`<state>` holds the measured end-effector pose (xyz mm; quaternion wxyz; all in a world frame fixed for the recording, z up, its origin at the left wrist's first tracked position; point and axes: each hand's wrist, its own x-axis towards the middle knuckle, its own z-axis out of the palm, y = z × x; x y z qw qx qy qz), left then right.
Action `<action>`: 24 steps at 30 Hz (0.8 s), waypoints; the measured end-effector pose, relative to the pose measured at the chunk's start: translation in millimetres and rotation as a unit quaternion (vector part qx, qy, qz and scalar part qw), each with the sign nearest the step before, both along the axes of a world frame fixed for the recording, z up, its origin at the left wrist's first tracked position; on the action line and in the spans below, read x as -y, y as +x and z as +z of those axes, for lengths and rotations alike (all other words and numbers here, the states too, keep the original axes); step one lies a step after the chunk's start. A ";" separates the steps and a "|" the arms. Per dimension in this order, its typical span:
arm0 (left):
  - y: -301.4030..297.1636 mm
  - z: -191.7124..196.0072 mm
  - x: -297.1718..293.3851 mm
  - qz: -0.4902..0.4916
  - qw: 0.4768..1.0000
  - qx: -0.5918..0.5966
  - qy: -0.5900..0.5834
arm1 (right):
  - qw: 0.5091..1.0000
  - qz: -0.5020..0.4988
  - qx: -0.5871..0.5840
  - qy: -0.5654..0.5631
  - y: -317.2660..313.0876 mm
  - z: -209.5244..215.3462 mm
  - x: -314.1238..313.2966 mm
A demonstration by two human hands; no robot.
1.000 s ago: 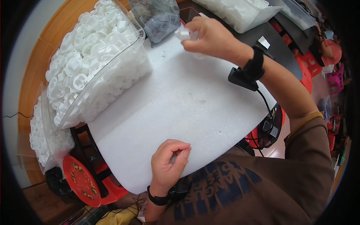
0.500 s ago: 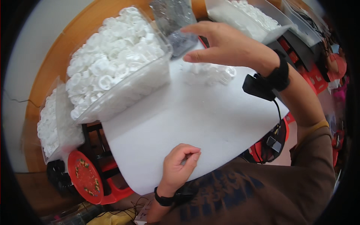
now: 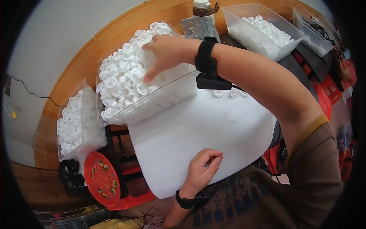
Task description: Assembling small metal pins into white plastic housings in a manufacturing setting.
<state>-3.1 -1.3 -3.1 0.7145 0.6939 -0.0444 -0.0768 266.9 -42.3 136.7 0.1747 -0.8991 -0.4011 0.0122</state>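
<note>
My right hand reaches over a big clear plastic bin heaped with small white ring-shaped plastic parts. Its thumb and fingers are spread and touch or hover just above the heap; nothing shows in its grasp. My left hand rests low over the near part of a white work surface. Its fingers curl in, thumb against forefinger, and whatever they may hold is hidden. A few loose white parts lie at the far side of the surface, partly behind my right wrist.
A smaller bin of white parts stands at the left, another clear bin at the back right. Behind the big bin are a grey plastic bag and a bottle. A red round stool sits at lower left.
My right hand has moved left from above the loose parts to the heap in the big bin. The view has shifted; my left hand keeps its curled pose.
</note>
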 end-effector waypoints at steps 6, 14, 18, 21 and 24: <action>1.0 6.1 1.6 0.006 1.000 -0.020 -0.011 | 1.000 0.016 0.006 0.007 -8.4 -4.0 -3.4; 2.4 6.6 1.5 0.003 1.000 0.009 0.014 | 0.995 -0.039 0.034 0.079 -9.2 -15.7 -21.3; 1.5 7.0 0.3 -0.008 0.999 0.019 0.028 | 0.997 -0.021 0.035 0.067 -4.3 -18.6 -20.6; 2.0 7.5 0.7 -0.008 0.999 0.013 0.032 | 0.996 -0.016 0.057 0.059 -8.3 -18.7 -17.5; 1.6 4.8 1.2 -0.010 0.999 0.022 0.028 | 0.994 -0.057 0.082 0.043 -17.3 -17.2 -19.4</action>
